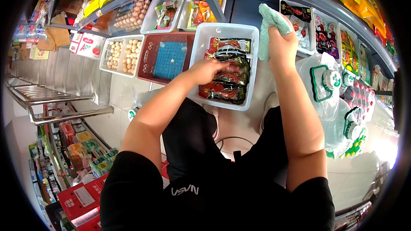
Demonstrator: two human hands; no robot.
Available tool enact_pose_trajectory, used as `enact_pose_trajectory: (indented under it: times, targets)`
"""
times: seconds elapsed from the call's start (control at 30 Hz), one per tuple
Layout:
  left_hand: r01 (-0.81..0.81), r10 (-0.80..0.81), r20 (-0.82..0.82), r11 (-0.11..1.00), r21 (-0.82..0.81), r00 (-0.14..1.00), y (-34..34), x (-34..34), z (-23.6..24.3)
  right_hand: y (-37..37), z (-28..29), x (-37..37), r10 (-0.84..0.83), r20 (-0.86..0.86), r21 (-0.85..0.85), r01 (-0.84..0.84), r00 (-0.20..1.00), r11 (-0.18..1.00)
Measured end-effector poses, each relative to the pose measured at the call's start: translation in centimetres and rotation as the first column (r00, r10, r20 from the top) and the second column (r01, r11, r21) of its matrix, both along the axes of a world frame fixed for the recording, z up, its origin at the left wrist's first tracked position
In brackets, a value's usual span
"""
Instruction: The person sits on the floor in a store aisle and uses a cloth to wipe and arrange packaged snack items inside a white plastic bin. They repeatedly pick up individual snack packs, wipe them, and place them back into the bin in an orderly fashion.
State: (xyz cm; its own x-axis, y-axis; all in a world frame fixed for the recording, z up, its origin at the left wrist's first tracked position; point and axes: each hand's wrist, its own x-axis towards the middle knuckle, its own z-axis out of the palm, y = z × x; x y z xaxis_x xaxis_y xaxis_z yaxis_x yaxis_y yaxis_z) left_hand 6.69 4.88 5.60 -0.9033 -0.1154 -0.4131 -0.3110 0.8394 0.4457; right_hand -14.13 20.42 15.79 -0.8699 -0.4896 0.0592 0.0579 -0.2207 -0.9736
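Note:
A white plastic bin (253, 79) sits in front of me, above my knees, with a row of black-and-red snack packets (231, 93) inside. My left hand (206, 72) reaches over the bin's left wall, its bent fingers closed at the edge of a packet in the middle of the row. The fingertips are slightly blurred. To the right of the bin, my right hand (283, 40) is raised near the shelf, closed around a pale green cloth (274, 19). Part of the cloth hangs down beside the bin's right rim.
Left of the bin are a brown basket (145, 55) with a blue liner and a white tray of eggs (125, 55). Several bins of packets line the grey shelf (246, 10). Large water bottles (332, 79) stand at right, a metal rack (64, 98) at left.

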Motion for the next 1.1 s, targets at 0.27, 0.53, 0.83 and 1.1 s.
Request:
enact_pose_trajectory:
  times: [0.27, 0.53, 0.83, 1.1]
  targets:
    - [-0.03, 0.013, 0.133, 0.991, 0.13, 0.991, -1.9, -3.3, -1.9, 0.8, 0.2, -0.4, 0.017, -0.081, 0.038, -0.014, 0.997, 0.999]
    - [-0.189, 0.234, 0.097, 0.922, -0.338, 0.967, -6.9, -8.8, -7.6, 0.2, 0.5, -0.1, 0.067, 0.125, 0.025, -0.07, 0.99, 0.997]
    - [-0.297, 0.313, -0.029, 0.863, -0.41, 0.949, -7.7, -9.7, -12.8, -0.2, -0.2, -0.3, 0.077, -0.021, 0.12, -0.074, 0.997, 0.99]
    - [-0.316, 0.354, 0.009, 0.845, -0.432, 0.935, -8.0, -8.7, -11.5, -0.5, -0.4, 0.8, 0.114, 0.017, 0.143, -0.115, 0.993, 0.983]
